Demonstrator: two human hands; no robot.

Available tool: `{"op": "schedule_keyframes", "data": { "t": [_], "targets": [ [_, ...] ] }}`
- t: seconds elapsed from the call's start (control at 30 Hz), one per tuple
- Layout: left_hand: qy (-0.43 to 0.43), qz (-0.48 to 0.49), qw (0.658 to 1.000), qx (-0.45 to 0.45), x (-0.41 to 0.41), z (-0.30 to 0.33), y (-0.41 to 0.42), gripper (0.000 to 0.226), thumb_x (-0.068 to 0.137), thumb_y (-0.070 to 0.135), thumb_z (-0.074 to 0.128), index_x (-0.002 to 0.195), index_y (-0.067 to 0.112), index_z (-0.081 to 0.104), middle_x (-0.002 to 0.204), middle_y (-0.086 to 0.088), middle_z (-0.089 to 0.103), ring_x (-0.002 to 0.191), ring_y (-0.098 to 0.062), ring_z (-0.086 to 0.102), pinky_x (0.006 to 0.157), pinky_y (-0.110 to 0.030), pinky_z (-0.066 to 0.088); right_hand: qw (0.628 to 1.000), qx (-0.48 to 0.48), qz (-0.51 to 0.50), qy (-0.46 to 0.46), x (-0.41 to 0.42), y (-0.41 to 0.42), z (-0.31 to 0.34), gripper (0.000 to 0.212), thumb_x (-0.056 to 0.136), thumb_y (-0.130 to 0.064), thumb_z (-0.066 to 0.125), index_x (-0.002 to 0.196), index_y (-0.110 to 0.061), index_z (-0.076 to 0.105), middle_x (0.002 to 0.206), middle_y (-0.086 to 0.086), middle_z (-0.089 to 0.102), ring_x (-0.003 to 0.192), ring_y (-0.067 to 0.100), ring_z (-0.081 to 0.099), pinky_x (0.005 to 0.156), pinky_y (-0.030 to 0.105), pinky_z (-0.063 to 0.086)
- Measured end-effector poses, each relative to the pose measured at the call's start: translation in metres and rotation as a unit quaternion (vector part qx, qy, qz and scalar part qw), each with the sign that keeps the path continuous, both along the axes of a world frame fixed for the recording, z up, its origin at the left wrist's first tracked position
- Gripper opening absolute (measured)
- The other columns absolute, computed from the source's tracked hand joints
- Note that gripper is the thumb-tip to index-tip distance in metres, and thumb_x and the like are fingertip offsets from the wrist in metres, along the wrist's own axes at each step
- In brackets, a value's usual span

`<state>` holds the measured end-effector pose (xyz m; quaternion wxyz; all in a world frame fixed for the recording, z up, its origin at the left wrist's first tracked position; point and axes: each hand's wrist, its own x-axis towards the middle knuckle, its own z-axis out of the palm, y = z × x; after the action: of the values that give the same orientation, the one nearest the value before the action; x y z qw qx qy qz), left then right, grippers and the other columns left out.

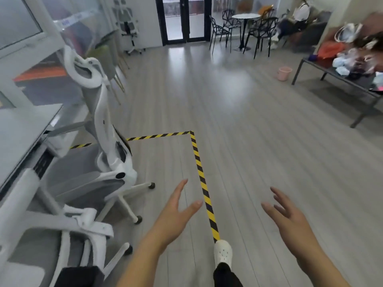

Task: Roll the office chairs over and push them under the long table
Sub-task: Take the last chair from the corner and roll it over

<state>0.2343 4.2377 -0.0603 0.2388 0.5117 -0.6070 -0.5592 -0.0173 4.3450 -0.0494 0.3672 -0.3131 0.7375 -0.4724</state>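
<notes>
Your hands: your left hand (176,214) and right hand (288,216) reach forward over the floor, fingers spread, holding nothing.
Docked chairs: two white office chairs (97,162) already sit at the long table (22,137) on your left.
Remaining chair: another white chair (127,27) stands far off by the glass wall.
Handling: likely light on castors, rolling easily and prone to swivel.
Hold: grip the stiff backrest frame.
</notes>
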Motion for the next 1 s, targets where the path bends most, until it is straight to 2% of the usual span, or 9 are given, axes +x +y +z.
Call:
{"op": "schedule_keyframes", "data": {
  "t": [0.17,0.3,0.43,0.53,0.63,0.77,0.9,1.0],
  "targets": [
    [-0.044,0.005,0.999,-0.004,-0.068,0.008,-0.152,0.079,0.074,0.074,0.061,0.141,0.065,0.021,0.159,0.025,0.016,0.148,-0.008,0.017,0.117,-0.043,0.026,0.999,-0.02,0.007,-0.029,-0.075,-0.162,-0.012,0.053,0.089,-0.045,0.064,0.138,-0.046,0.046,0.149,-0.01,0.042,0.135,0.013,0.041,0.106,0.043,0.036],
    [-0.039,0.069,0.996,-0.039,-0.095,0.038,-0.271,0.072,0.074,0.072,0.062,0.137,0.068,0.027,0.156,0.028,0.022,0.146,-0.006,0.021,0.115,-0.038,0.027,0.996,-0.025,0.077,-0.048,-0.114,-0.3,0.003,0.054,0.086,-0.051,0.063,0.137,-0.05,0.045,0.145,-0.013,0.043,0.136,0.008,0.039,0.103,0.039,0.037],
    [-0.026,0.113,0.992,-0.045,-0.114,0.046,-0.356,0.066,0.08,0.065,0.064,0.135,0.07,0.027,0.155,0.027,0.021,0.143,-0.002,0.022,0.112,-0.037,0.028,0.986,-0.039,0.156,-0.039,-0.129,-0.424,0.013,0.05,0.086,-0.054,0.062,0.131,-0.058,0.041,0.138,-0.023,0.041,0.129,0.001,0.037,0.101,0.035,0.035],
    [-0.047,0.143,0.988,-0.039,-0.126,0.036,-0.427,0.067,0.08,0.064,0.065,0.133,0.073,0.026,0.158,0.021,0.017,0.145,-0.009,0.024,0.116,-0.041,0.027,0.974,-0.046,0.22,-0.007,-0.142,-0.525,0.012,0.051,0.086,-0.055,0.062,0.131,-0.061,0.039,0.134,-0.029,0.04,0.132,0.001,0.037,0.104,0.033,0.035],
    [-0.057,0.164,0.983,-0.053,-0.135,0.024,-0.524,0.07,0.08,0.063,0.065,0.136,0.071,0.024,0.158,0.022,0.017,0.147,-0.01,0.022,0.116,-0.042,0.025,0.958,-0.07,0.272,0.057,-0.166,-0.643,0.013,0.057,0.085,-0.058,0.061,0.137,-0.058,0.037,0.141,-0.027,0.039,0.136,0.002,0.035,0.111,0.035,0.033],
    [-0.036,0.185,0.98,-0.059,-0.166,0.021,-0.674,0.073,0.076,0.067,0.063,0.138,0.068,0.024,0.157,0.024,0.019,0.147,-0.007,0.019,0.113,-0.043,0.029,0.958,-0.076,0.261,0.094,-0.208,-0.786,0.025,0.061,0.084,-0.063,0.057,0.14,-0.058,0.034,0.148,-0.026,0.035,0.137,0.003,0.034,0.111,0.038,0.035],
    [-0.019,0.155,0.986,-0.066,-0.23,0.045,-0.815,0.072,0.081,0.062,0.064,0.142,0.062,0.025,0.158,0.025,0.017,0.147,-0.005,0.016,0.112,-0.04,0.028,0.975,-0.061,0.206,0.062,-0.258,-0.879,0.04,0.057,0.087,-0.051,0.064,0.14,-0.052,0.041,0.148,-0.022,0.039,0.135,0.003,0.039,0.109,0.038,0.037],
    [-0.016,0.104,0.992,-0.064,-0.29,0.064,-0.908,0.07,0.084,0.06,0.063,0.142,0.063,0.023,0.159,0.023,0.015,0.147,-0.004,0.014,0.113,-0.04,0.026,0.986,-0.051,0.157,0.03,-0.306,-0.937,0.047,0.053,0.086,-0.05,0.064,0.135,-0.055,0.044,0.144,-0.022,0.043,0.133,0.001,0.04,0.11,0.038,0.036]
  ]
}}
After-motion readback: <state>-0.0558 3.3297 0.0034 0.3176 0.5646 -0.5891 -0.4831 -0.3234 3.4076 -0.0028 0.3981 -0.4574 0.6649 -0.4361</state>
